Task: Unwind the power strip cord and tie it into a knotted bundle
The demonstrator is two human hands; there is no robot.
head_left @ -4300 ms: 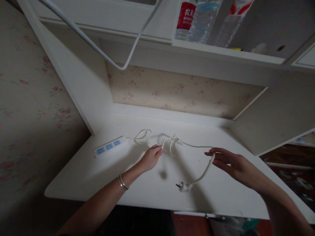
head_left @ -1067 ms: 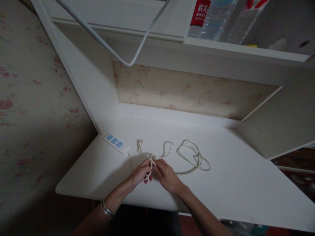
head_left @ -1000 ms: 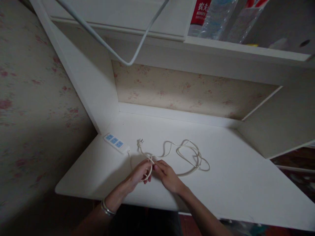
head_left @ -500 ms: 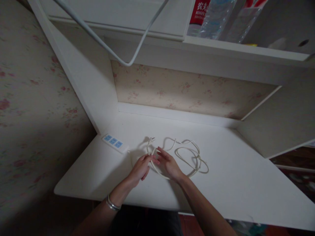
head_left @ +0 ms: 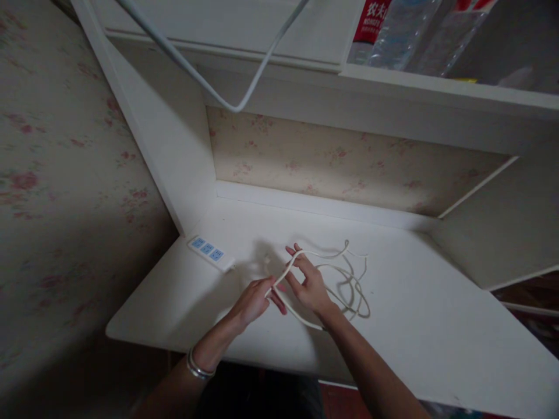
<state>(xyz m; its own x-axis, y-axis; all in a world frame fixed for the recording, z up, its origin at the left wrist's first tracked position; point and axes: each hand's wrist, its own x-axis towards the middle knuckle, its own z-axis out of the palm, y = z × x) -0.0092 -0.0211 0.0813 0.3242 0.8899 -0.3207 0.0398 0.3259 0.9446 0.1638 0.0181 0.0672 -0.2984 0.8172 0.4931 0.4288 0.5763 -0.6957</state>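
Note:
A white power strip (head_left: 211, 252) with blue sockets lies at the back left of the white desk (head_left: 419, 337). Its white cord (head_left: 345, 285) runs right into loose loops on the desktop. My left hand (head_left: 253, 299) pinches a bend of the cord just above the desk. My right hand (head_left: 309, 285) has the cord draped over its raised fingers, lifting a loop. The plug (head_left: 264, 262) looks blurred behind my hands.
A shelf (head_left: 437, 87) overhead carries several clear water bottles (head_left: 393, 35). A thick white cable (head_left: 205, 87) hangs from above at the upper left. Flowered wallpaper (head_left: 65, 174) covers the left wall and the desk's back panel.
Earlier the cord was stretched between my spread hands. Since then my hands have come together and my right hand has lifted a loop upward off the desk.

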